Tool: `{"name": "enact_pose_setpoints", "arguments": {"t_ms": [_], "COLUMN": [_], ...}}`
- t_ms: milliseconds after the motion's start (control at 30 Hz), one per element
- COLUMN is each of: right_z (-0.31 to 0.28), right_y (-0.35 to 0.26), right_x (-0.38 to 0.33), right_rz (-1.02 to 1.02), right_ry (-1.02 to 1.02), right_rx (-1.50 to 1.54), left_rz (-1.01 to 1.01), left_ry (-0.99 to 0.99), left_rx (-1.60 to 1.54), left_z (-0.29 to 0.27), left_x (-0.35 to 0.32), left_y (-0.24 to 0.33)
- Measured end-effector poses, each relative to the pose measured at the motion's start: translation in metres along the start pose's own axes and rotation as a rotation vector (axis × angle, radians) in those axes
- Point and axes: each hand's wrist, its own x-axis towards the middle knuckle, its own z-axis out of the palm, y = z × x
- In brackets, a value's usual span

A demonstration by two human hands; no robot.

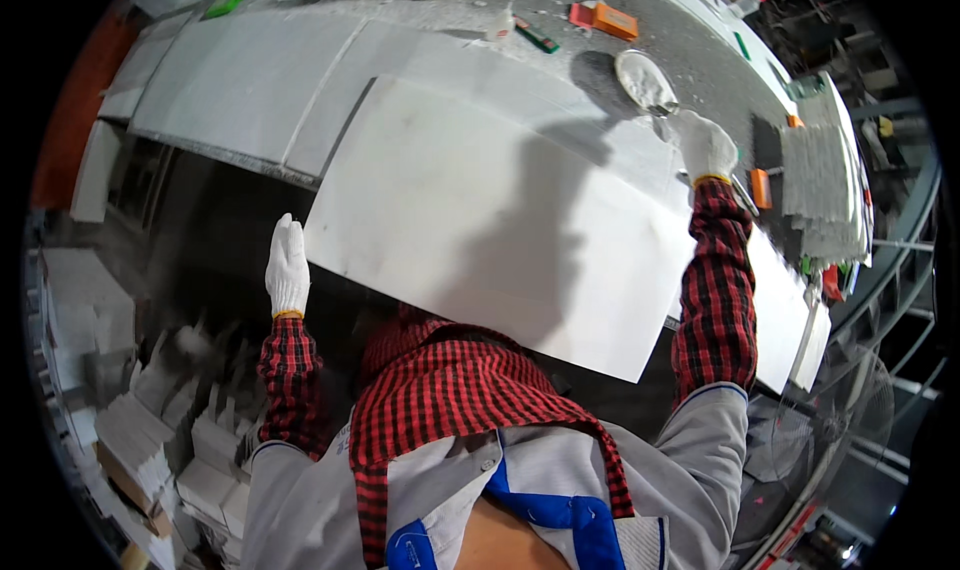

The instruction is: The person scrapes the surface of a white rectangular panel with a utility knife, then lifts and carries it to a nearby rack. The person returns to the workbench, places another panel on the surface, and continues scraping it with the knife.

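Head view showed the left hand [287, 268], gloved and flat-fingered, pressed to the near left edge of a large white slab [490, 220]. Between both hands, the slab overhung the tabletop [250, 80]. Farther off, the right hand [705, 146] gripped its far corner, beside a trowel [645, 80].

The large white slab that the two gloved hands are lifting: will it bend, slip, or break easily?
The white slab probably stays stiff: its edges look straight, with no sag between the left hand and the right hand. It seems heavy, since both hands steady it. Its smooth face may be slippery, and the thin corners could chip.
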Motion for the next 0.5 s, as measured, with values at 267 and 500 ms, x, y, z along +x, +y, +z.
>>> {"name": "enact_pose_setpoints", "arguments": {"t_ms": [267,500], "right_z": [-0.026,-0.021], "right_y": [-0.014,-0.074], "right_x": [0.000,-0.104], "right_rz": [0.117,0.104], "right_ry": [-0.078,0.245], "right_rx": [0.089,0.390], "left_rz": [-0.081,-0.111], "left_ry": [-0.258,-0.323], "left_rx": [0.130,0.204], "left_z": [-0.002,-0.007], "left_x": [0.022,0.042], "left_y": [0.037,0.035]}}
